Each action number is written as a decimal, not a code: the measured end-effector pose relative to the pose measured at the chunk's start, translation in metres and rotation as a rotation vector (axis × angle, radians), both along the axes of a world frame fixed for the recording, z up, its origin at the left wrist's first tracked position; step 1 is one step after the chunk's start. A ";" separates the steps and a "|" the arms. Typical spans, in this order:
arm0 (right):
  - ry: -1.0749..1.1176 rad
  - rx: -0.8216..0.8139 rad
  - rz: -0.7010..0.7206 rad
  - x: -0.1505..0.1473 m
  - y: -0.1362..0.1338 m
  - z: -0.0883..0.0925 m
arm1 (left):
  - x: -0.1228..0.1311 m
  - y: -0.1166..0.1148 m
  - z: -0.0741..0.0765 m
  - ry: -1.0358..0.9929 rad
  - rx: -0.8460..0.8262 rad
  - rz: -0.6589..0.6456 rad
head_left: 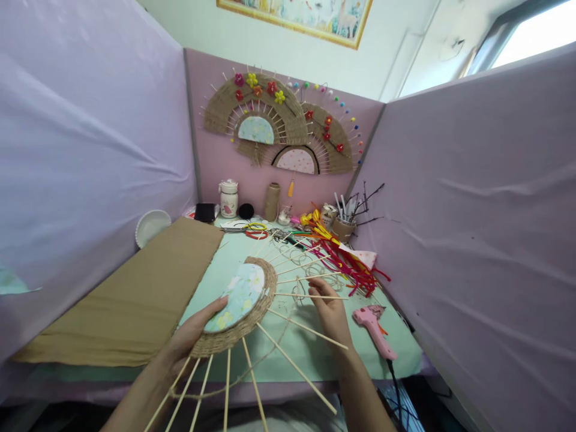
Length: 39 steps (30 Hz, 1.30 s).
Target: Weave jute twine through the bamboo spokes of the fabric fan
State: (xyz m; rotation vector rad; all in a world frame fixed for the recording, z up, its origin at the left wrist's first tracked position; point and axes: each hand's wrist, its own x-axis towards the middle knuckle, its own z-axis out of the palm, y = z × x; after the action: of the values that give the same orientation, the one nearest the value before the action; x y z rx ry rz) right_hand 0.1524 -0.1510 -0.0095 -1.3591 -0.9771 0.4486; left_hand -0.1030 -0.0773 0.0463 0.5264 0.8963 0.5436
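Note:
My left hand (189,336) grips a half-round woven fan (270,282) by its lower left part, the thumb lying on the pale blue flowered cloth (243,294) at its centre. Thin wooden sticks (297,375) radiate from the woven rim. Right of the fan, my right hand (328,306) has its fingers bent together among the sticks, pinching the twine (265,355). This strand hangs in a long curve across the lower sticks to the left side. Loose loops of twine (310,258) lie on the table behind the sticks.
A pink glue gun (375,333) lies at the right, its cord dropping over the edge. Brown cardboard (130,288) covers the left side. Scissors (256,231), a twine spool (272,203), pipe cleaners (342,264) and a white jar (228,199) are behind. Finished fans (256,90) hang on the back panel.

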 end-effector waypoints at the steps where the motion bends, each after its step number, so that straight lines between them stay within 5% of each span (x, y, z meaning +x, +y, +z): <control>1: -0.028 0.026 -0.030 0.001 -0.001 0.000 | 0.001 0.001 0.000 -0.004 0.007 -0.004; 9: 0.021 0.299 -0.171 -0.011 0.007 0.015 | 0.027 0.006 0.001 -0.061 0.170 -0.003; 19: 0.235 0.291 -0.056 -0.003 0.015 0.003 | 0.030 0.018 -0.019 -0.116 0.159 -0.073; 26: 0.155 0.315 0.077 -0.007 0.010 0.008 | 0.036 0.015 -0.015 -0.072 0.085 -0.082; 39: 0.104 0.329 0.107 -0.010 0.000 0.017 | 0.029 0.014 -0.013 -0.096 0.069 -0.149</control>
State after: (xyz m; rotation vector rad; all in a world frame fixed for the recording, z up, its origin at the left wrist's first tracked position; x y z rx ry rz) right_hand 0.1427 -0.1506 0.0074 -0.9827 -0.9914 0.4142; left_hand -0.0744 -0.0633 0.0336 0.6196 0.7428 0.4619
